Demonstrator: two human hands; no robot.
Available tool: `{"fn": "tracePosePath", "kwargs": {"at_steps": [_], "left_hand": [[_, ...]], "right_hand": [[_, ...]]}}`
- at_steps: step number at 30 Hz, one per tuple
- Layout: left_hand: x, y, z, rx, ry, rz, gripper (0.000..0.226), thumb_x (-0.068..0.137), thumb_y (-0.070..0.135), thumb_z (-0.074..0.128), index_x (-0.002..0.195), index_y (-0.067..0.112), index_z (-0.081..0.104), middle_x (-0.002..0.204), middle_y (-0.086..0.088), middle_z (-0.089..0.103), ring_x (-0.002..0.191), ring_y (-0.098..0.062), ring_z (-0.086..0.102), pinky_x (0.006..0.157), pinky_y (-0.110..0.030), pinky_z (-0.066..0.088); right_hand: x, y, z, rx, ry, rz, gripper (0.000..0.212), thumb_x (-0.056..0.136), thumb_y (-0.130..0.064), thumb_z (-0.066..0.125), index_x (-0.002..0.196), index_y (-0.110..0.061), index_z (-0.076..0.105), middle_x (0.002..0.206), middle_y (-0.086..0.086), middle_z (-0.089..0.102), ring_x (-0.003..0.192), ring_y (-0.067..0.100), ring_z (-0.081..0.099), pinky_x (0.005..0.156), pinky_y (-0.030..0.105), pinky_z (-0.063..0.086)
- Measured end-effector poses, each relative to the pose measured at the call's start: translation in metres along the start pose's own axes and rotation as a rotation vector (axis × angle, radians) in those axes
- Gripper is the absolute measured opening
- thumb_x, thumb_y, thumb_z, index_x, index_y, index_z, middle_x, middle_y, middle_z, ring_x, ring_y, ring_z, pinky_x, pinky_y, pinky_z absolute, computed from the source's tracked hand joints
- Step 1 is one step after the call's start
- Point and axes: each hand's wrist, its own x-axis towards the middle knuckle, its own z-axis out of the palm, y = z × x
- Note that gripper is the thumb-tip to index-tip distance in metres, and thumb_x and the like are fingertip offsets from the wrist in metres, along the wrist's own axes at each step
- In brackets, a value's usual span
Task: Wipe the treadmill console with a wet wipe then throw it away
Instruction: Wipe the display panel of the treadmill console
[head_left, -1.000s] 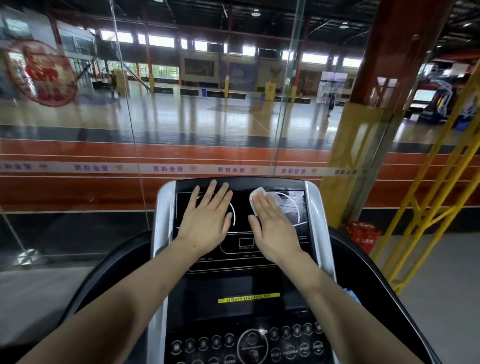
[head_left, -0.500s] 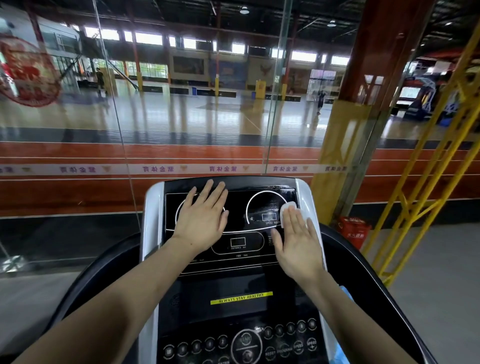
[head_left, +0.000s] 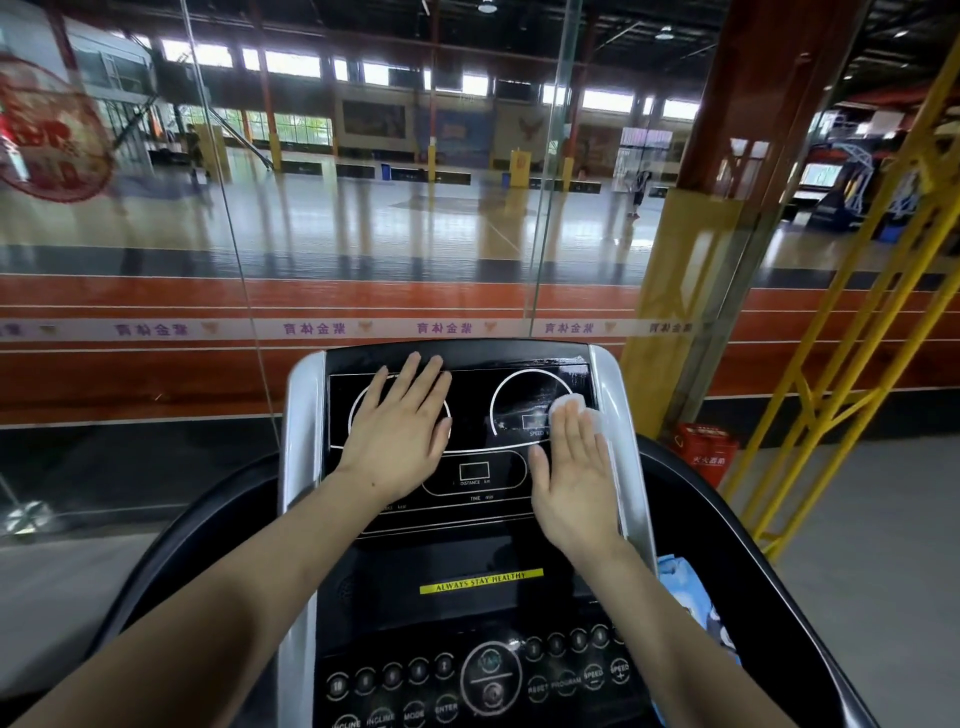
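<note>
From the head camera, the treadmill console (head_left: 457, 457) fills the lower middle of the view, its black display panel sloping away from the person. The left hand (head_left: 397, 436) lies flat on the dial at about ten o'clock on the panel, fingers straight and slightly fanned, holding nothing; it looks to be steadying the person. The right hand (head_left: 574, 475) lies flat at about three o'clock on the panel, against the silver side rail (head_left: 621, 415), fingers straight and close together, pressing the wet wipe (head_left: 576, 404) onto the surface. Only a white edge of the wipe shows past the fingertips, at about twelve o'clock from the hand; the rest is under the palm. Streaks of moisture gleam inside the right-hand dial (head_left: 530, 400).

The step in hand is the wiping itself, and it seems only partly done: the wet sheen shows on the upper right alone, while the area around the left hand, the middle strip with the yellow label (head_left: 480, 581) and the button rows (head_left: 467, 675) at six o'clock look dry. The next move calls for sliding the wipe, kept flat under the fingers, across those parts, with the left hand lifted out of the way. No bin is clearly in view; the red box (head_left: 706, 452) on the floor at three o'clock cannot be identified.
</note>
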Motion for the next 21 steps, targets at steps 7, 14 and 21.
{"fn": "tracePosePath", "kwargs": {"at_steps": [7, 14, 21], "left_hand": [[-0.005, -0.002, 0.003, 0.014, -0.004, 0.002, 0.066, 0.104, 0.046, 0.019, 0.163, 0.017, 0.030, 0.173, -0.003, 0.020, 0.161, -0.026, 0.010, 0.129, -0.054, 0.015], [-0.004, -0.007, 0.003, 0.042, 0.010, 0.003, 0.065, 0.104, 0.045, 0.021, 0.162, 0.018, 0.034, 0.172, 0.000, 0.025, 0.161, -0.023, 0.015, 0.128, -0.054, 0.018], [-0.004, -0.011, 0.001, 0.057, 0.023, 0.019, 0.064, 0.104, 0.045, 0.022, 0.160, 0.018, 0.037, 0.170, 0.000, 0.030, 0.159, -0.023, 0.020, 0.127, -0.055, 0.020]], "right_hand": [[0.001, -0.005, -0.008, -0.149, -0.036, -0.172, 0.063, 0.110, -0.053, 0.012, 0.168, -0.028, 0.008, 0.175, -0.010, 0.002, 0.162, 0.009, -0.001, 0.132, 0.049, -0.001], [0.002, -0.030, -0.001, -0.064, -0.033, -0.107, 0.068, 0.108, -0.054, 0.011, 0.168, -0.022, 0.011, 0.176, 0.000, 0.009, 0.163, 0.018, 0.000, 0.132, 0.047, 0.002], [0.003, 0.005, -0.009, -0.122, -0.022, -0.108, 0.063, 0.110, -0.051, 0.017, 0.168, -0.029, 0.009, 0.175, -0.010, 0.007, 0.162, 0.008, 0.003, 0.131, 0.050, -0.001]]}}
